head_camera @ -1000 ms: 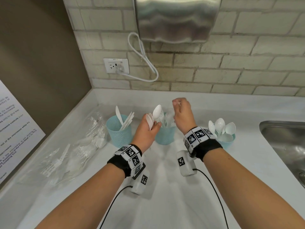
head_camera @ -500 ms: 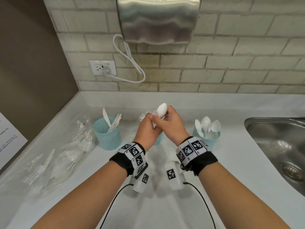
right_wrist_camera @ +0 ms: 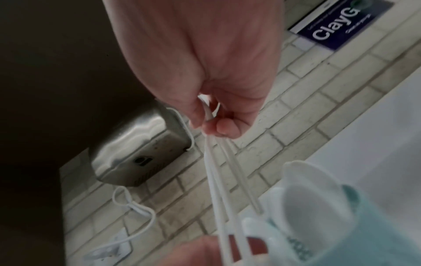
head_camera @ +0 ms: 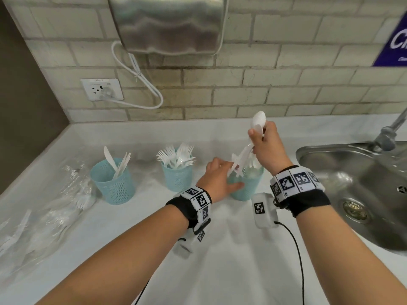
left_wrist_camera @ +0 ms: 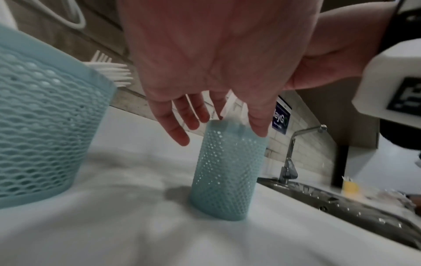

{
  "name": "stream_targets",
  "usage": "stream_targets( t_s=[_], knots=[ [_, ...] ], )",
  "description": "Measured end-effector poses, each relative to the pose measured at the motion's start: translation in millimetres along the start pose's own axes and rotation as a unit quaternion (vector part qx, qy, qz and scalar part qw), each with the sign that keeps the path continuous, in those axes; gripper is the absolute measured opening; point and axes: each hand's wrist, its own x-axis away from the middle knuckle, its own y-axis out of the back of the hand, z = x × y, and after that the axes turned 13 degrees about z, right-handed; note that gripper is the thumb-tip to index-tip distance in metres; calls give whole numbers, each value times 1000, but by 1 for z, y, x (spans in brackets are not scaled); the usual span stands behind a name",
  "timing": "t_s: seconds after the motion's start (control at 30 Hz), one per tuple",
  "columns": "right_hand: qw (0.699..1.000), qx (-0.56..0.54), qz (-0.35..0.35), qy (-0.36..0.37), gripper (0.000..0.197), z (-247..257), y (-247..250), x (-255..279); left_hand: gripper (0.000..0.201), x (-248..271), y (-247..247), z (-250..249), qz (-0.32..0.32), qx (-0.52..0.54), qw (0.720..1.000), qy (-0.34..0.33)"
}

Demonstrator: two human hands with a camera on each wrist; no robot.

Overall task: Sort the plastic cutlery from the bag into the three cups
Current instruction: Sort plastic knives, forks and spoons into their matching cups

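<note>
Three teal mesh cups stand in a row: the left cup [head_camera: 113, 180] with knives, the middle cup [head_camera: 177, 172] with forks, the right cup [head_camera: 246, 186] with spoons. My right hand [head_camera: 257, 137] pinches a few white spoons [head_camera: 258, 119] near their bowls. The bowls point up and the handles [right_wrist_camera: 216, 180] slant down to the right cup's [right_wrist_camera: 364, 234] mouth. My left hand [head_camera: 229, 172] is at that cup's left side with straight fingers [left_wrist_camera: 177, 129] over the rim [left_wrist_camera: 227, 124], next to the handle ends. The clear bag [head_camera: 55, 208] of cutlery lies at the far left.
A steel sink [head_camera: 352, 194] with a faucet [head_camera: 387, 137] lies just right of the spoon cup. A hand dryer [head_camera: 169, 25] hangs on the brick wall above, its cord running to an outlet [head_camera: 101, 89]. White counter [head_camera: 231, 260] stretches in front of the cups.
The spoons passed from my left hand to my right, which carried them right to above the spoon cup. My left hand let go and followed to the cup's side.
</note>
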Motion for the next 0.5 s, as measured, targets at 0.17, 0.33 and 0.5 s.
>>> stream_targets(
  t_s=[0.17, 0.33, 0.5],
  knots=[
    [994, 55, -81, 37, 20, -13, 5, 3, 62, -6, -9, -4, -23, -48, 998, 13],
    [986, 43, -140, 82, 17, -12, 5, 6, 51, -6, -8, -3, -59, -72, 996, 1],
    [997, 71, -29, 23, 7, -26, -9, 11, 45, -8, -11, -2, -78, -51, 996, -4]
  ],
)
